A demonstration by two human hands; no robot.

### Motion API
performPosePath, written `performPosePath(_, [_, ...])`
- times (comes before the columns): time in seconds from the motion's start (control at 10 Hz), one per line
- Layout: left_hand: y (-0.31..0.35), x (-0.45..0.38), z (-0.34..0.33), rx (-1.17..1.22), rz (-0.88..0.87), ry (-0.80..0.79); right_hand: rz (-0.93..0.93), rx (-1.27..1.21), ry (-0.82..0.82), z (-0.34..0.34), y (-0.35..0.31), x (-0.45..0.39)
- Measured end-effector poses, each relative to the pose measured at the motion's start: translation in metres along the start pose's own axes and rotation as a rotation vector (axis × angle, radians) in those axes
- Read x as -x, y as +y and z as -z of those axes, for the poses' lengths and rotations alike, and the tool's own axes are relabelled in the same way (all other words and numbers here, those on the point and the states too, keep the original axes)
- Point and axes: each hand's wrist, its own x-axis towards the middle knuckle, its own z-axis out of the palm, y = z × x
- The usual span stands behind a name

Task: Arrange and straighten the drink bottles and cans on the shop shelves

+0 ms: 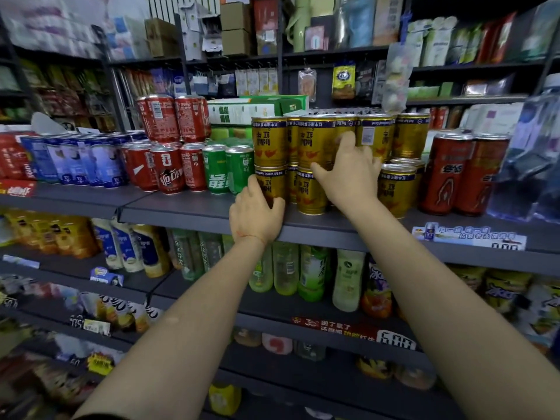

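Observation:
Gold energy-drink cans [315,140] stand stacked two high on the dark shelf [194,212]. My left hand [256,215] wraps the leftmost bottom gold can [269,183] at the shelf's front. My right hand [348,171] reaches into the stack, thumb against a front bottom gold can [310,192], fingers spread over cans behind; what it grips is hidden. A lone gold can [397,189] stands to its right. Red cola cans [169,168] and green soda cans [227,168] stand left of the gold ones.
Two tall red cans [466,174] and a large water bottle [533,153] stand at the right. Blue cans [75,159] fill the left. Bottles of tea and juice [303,271] line the shelf below. Packets and boxes [236,28] sit above.

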Motion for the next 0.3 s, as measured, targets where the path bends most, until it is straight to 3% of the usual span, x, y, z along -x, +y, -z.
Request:
performPosePath(0.2, [-0.013,0.022,0.019,0.108,-0.048,-0.134,0.041,-0.011,-0.08,0.037,-0.001,0.035])
performPosePath(0.3, [-0.009,0.028,0.066,0.482,-0.014,-0.151,0.116,-0.181,-0.032,0.079,-0.02,0.045])
